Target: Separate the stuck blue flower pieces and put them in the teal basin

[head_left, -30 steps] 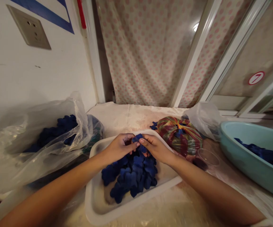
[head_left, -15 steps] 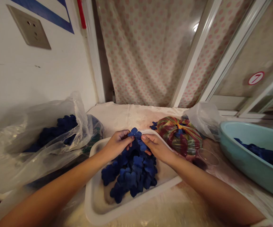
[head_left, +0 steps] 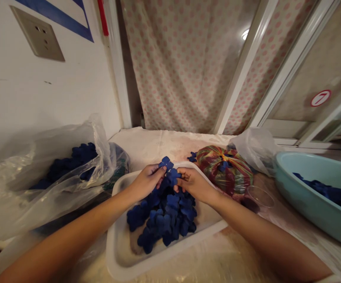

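My left hand [head_left: 150,179] pinches a dark blue flower-shaped piece [head_left: 166,162] between thumb and fingers, above the far part of a white tray [head_left: 114,261]. Close beside it, my right hand [head_left: 194,183] has its fingers closed on a second blue flower piece [head_left: 174,176], which sits just below and right of the first. Whether the two pieces touch I cannot tell. Under both hands, a heap of similar blue flower pieces [head_left: 163,224] lies in the tray. Part of the heap's far side is hidden by the hands.
A clear plastic bag [head_left: 8,196] holding blue flowers lies at left. Behind the tray at right sit a striped knotted bag [head_left: 232,173], a clear round lid-like item [head_left: 260,196] and a crumpled translucent bag [head_left: 254,151]. A light blue basin [head_left: 312,208] with blue pieces stands far right.
The right thumb and fingers have shifted from the upper flower down to the lower one, which now shows apart from it. The left hand keeps its pinch, the upper flower tilting slightly left.
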Demonstrator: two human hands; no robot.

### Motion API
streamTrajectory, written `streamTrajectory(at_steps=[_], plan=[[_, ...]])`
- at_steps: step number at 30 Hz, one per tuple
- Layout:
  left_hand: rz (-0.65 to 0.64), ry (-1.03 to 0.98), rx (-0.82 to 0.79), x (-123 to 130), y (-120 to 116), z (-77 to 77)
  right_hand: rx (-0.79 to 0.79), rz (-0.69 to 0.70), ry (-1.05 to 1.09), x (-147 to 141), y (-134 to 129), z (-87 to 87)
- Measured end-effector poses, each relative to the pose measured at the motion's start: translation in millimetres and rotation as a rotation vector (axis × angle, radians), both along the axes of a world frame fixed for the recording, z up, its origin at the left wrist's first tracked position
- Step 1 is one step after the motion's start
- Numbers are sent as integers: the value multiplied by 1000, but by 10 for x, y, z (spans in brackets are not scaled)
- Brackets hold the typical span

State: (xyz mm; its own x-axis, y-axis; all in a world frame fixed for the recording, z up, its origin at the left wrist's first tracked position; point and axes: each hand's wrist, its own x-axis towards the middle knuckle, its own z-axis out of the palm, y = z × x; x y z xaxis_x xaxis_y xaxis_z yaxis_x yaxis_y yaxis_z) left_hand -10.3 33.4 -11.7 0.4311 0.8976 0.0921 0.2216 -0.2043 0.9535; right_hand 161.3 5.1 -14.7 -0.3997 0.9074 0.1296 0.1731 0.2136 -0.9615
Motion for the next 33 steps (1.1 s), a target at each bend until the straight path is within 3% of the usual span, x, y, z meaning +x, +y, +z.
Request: streamTrajectory(at_steps=[3,12,19,24,30,33], plan=[[-30,31,-3,5,-8,5,-47,49,-20,-1,-11,-19],[-238,197,-10,-15,-44,-7,-95,-27,-99,18,-3,-45],[-287,18,-13,-14,-110,95,-41,73,-226,1,-59,14],[-187,-53,-46,10,-78,92,38,150,-172,-25,-61,42],[152,-248,-64,4,6,93,109,88,-214,-21,-82,75],[173,-250,-53,6,17,85,57,173,-188,-25,-108,57]])
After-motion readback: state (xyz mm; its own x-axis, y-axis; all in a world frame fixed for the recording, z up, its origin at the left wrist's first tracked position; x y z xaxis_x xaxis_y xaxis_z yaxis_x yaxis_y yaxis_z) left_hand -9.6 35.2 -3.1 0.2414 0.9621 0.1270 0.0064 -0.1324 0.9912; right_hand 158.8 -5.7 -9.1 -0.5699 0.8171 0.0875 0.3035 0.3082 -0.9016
